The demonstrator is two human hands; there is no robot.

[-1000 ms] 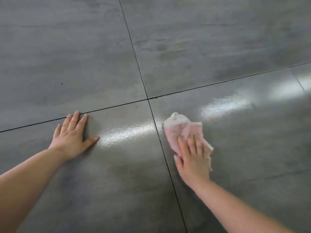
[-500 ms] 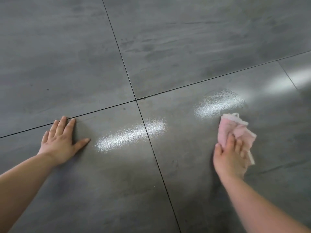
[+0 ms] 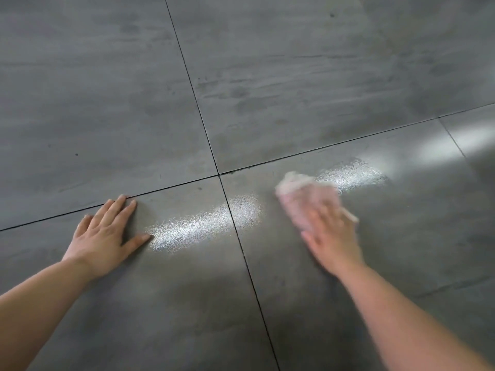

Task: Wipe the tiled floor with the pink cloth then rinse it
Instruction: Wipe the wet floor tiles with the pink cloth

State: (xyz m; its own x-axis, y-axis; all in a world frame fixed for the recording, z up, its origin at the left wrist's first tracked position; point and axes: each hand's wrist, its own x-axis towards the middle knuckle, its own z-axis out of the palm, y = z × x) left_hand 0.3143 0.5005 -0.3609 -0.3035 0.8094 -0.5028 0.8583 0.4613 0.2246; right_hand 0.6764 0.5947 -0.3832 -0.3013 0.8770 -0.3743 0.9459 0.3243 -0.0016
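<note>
The pink cloth (image 3: 297, 190) lies bunched on the grey tiled floor (image 3: 267, 76), on the near right tile just past the grout cross. My right hand (image 3: 330, 234) presses flat on the cloth's near part with straight fingers; hand and cloth are blurred by motion. My left hand (image 3: 104, 236) rests flat on the near left tile, fingers spread, fingertips at the grout line. It holds nothing.
Dark grout lines (image 3: 203, 124) cross between my hands. Wet shiny streaks (image 3: 206, 226) reflect light on the two near tiles. The far tiles look dull with faint smears. Nothing else stands on the floor in view.
My right hand swept the cloth from beside the grout line out to the right, then back left toward the grout cross. My left hand stayed planted.
</note>
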